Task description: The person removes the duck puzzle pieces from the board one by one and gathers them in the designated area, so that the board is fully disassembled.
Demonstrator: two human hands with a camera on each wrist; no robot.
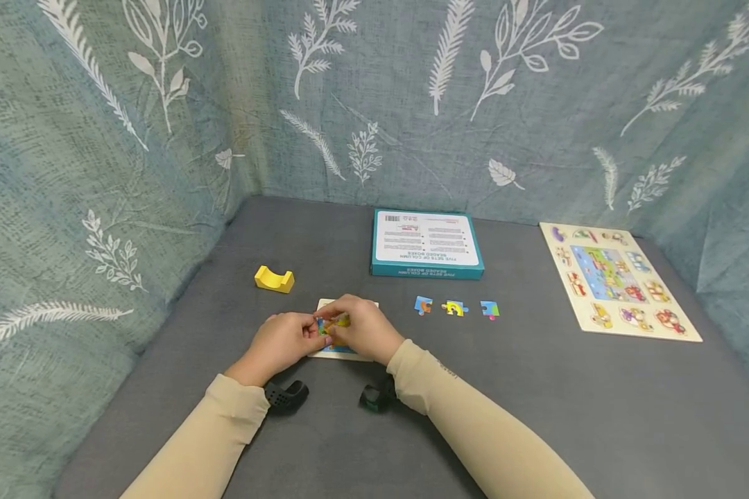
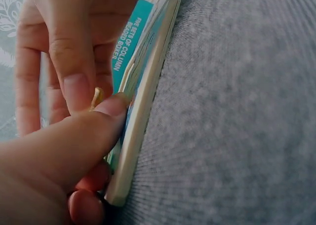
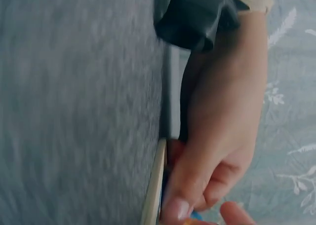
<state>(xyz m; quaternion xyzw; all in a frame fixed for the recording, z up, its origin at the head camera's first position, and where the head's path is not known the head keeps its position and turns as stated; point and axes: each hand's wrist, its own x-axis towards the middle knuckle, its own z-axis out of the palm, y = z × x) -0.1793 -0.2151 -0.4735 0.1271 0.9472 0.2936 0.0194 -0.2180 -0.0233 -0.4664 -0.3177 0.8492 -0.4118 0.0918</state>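
A small wooden puzzle board [image 1: 342,357] lies on the table with both hands over it. My left hand [image 1: 281,344] grips its left end, the thumb [image 2: 112,105] on top and the other fingers curled at the edge. From the right side, my right hand [image 1: 369,328] reaches over the board and pinches a small yellow-edged puzzle piece [image 2: 96,97] close above it. Fingers hide most of the picture. Three loose jigsaw pieces, one blue and brown [image 1: 422,305], one yellow [image 1: 455,308] and one blue and green [image 1: 489,309], lie right of the board.
A yellow block with a curved hollow [image 1: 274,279] stands at the left. Behind the loose pieces is a teal box [image 1: 427,269] with a white label. A larger picture puzzle board [image 1: 568,294] lies at the far right. Patterned cloth [image 1: 424,138] hangs around the grey table.
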